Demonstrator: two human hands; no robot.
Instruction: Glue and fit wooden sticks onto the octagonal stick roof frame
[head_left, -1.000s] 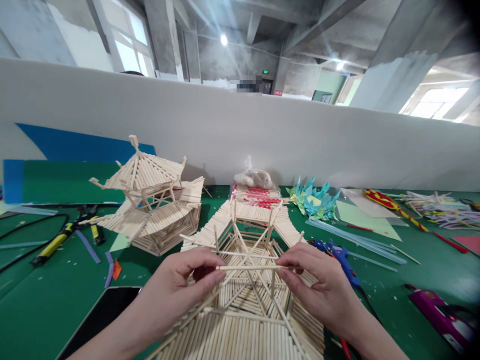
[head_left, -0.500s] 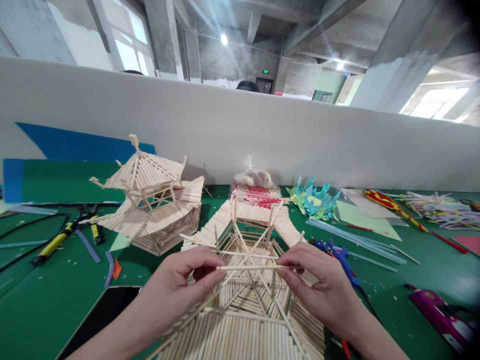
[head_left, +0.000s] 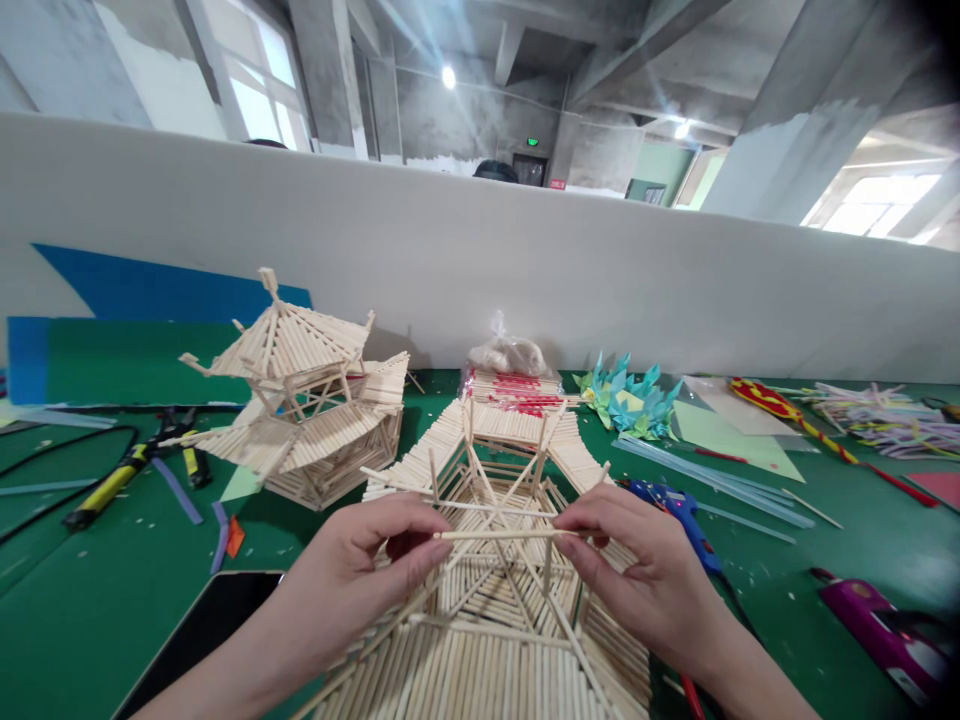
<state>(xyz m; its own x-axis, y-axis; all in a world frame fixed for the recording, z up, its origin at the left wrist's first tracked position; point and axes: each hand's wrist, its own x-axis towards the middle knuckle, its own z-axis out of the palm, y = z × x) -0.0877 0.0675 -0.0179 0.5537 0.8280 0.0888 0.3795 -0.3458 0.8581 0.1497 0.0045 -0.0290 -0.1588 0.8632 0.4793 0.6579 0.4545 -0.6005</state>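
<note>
Pinching a thin stick [head_left: 499, 536] over a stick house [head_left: 480, 670]

From the head camera's view, the left hand [head_left: 371, 550] has its thumb and fingers pinching one end of the stick. The right hand [head_left: 626, 550] pinches it near the other end. The stick is held flat and crosswise above the open middle of the stick house, which sits on the green table [head_left: 67, 600]. A little upright peg [head_left: 547, 568] is just by the right fingertips; I can't tell if the stick touches it.

I think the stick is very light and stiff, but could snap if bent hard. Dry wood like that shouldn't slip much. Both ends look like good places for a soft pinch. The stick house looks easy to break, so it's best not to bump its thin pegs.

Half a second ago looked almost the same: the hands and stick have hardly moved.
</note>
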